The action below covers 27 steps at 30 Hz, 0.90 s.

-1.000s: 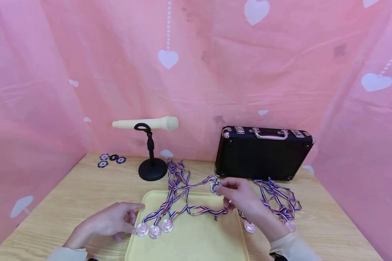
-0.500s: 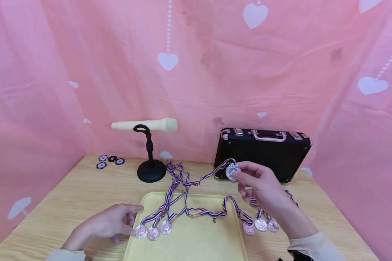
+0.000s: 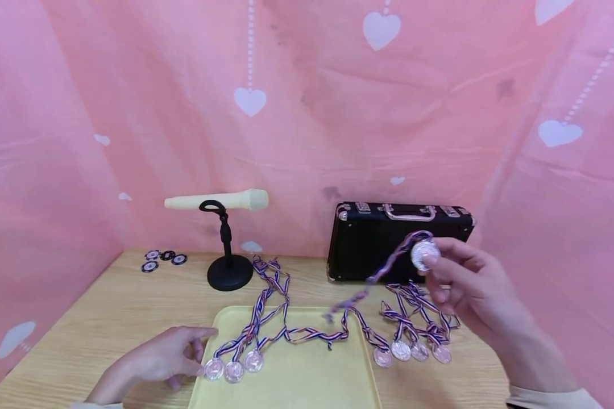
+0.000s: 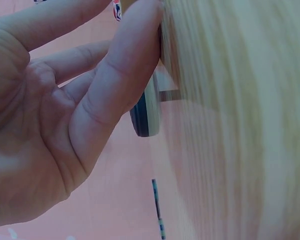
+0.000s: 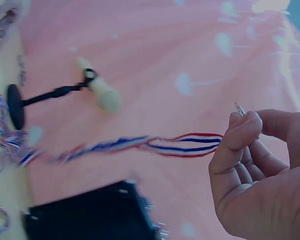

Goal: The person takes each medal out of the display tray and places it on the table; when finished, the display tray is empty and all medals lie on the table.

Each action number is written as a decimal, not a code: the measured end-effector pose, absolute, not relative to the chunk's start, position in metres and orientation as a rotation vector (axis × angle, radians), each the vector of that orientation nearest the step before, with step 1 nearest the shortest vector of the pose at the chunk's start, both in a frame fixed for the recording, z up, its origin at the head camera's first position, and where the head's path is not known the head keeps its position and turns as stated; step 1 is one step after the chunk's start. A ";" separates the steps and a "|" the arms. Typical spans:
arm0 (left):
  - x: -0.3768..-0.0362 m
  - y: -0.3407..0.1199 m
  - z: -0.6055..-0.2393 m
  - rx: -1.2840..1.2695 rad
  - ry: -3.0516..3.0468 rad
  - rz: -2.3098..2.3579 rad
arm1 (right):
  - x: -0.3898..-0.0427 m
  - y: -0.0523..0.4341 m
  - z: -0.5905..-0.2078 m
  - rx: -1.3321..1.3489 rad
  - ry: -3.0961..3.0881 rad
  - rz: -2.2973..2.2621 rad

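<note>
My right hand (image 3: pixel 473 289) pinches a silver medal (image 3: pixel 425 255) between thumb and forefinger, up in front of the black case (image 3: pixel 368 244). Its striped ribbon (image 5: pixel 185 145) trails down and left through the air, the lower end blurred. At the left edge of the yellow tray (image 3: pixel 307 386) is my left hand (image 3: pixel 166 355), fingertips right at the rim, holding nothing. Three silver medals (image 3: pixel 233 371) lie side by side on the tray's left part, their red, white and blue ribbons (image 3: pixel 258 309) running back over the far rim.
Right of the tray, several more medals (image 3: pixel 401 350) lie on the wooden table (image 3: pixel 133 307) with tangled ribbons (image 3: pixel 414 304). One ribbon crosses the tray. A white microphone (image 3: pixel 230 200) rests in a black stand (image 3: pixel 229 272) behind; several poker chips (image 3: pixel 150 266) lie back left.
My right hand has lifted the medal and carried it up and right, its ribbon pulling free of the ribbons at the back. My left hand has stayed by the tray's edge.
</note>
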State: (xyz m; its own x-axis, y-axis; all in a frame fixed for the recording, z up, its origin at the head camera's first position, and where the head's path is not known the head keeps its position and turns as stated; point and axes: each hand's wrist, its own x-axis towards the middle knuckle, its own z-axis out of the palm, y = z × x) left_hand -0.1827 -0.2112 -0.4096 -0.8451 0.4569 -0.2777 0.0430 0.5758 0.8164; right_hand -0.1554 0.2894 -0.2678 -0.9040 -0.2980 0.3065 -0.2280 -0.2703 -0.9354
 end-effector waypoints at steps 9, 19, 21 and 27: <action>-0.184 -0.214 -0.408 0.389 2.353 1.199 | -0.130 0.346 -0.261 -0.827 1.705 -2.574; -0.183 -0.213 -0.407 0.395 2.358 1.182 | -0.128 0.407 -0.267 -0.973 1.487 -2.612; -0.183 -0.212 -0.408 0.386 2.357 1.178 | -0.134 0.414 -0.262 -0.914 1.504 -2.642; -0.183 -0.213 -0.410 0.321 2.340 1.178 | -0.176 0.420 -0.237 -0.363 1.742 -2.659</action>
State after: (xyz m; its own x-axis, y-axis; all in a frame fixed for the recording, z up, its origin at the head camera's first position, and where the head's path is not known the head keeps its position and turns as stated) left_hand -0.1833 -0.2127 -0.4102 -0.8485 0.4176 -0.3250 -0.0123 0.5984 0.8011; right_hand -0.1760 0.4196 -0.2366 -0.9726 -0.0755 0.2199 -0.1714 -0.4060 -0.8977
